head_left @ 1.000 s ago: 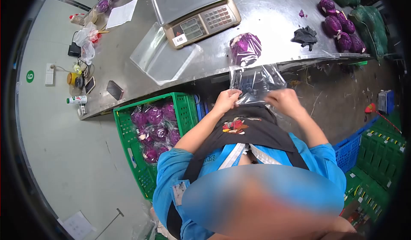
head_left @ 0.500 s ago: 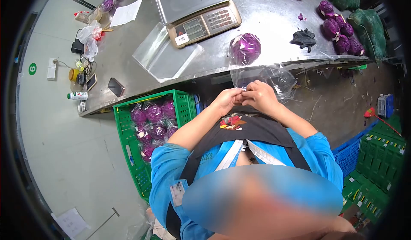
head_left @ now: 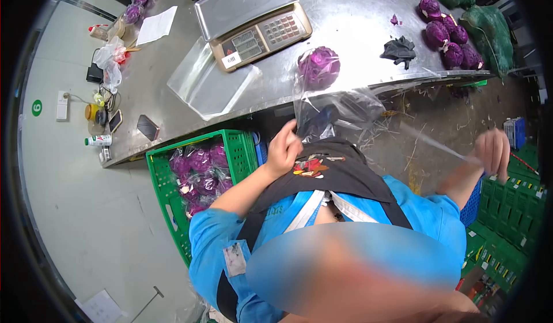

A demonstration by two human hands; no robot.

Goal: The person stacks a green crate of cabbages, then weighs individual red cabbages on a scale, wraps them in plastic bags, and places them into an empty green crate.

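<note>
A purple cabbage [head_left: 318, 68] in clear plastic lies near the front edge of the steel table. The clear plastic bag [head_left: 340, 108] around it trails over the edge towards my apron. My left hand [head_left: 283, 152] is closed with curled fingers at the left side of the bag's loose end, pinching it. Far out to the right, my right hand [head_left: 492, 155] is raised and closed on a thin clear plastic strip [head_left: 432, 140], which streams leftward and is blurred by motion.
A scale [head_left: 259, 32] and flat plastic bags [head_left: 210, 87] lie on the table [head_left: 357, 40]. Loose cabbages [head_left: 438, 33], a black glove [head_left: 398, 51] and green net sacks [head_left: 489, 38] are at the right. A green crate [head_left: 236, 156] holds bagged cabbages; more crates [head_left: 512, 208] stand right.
My hands were together at the bag's loose end. My right hand has swung far right with the clear strip; my left has moved slightly left and down. The view has shifted a little.
</note>
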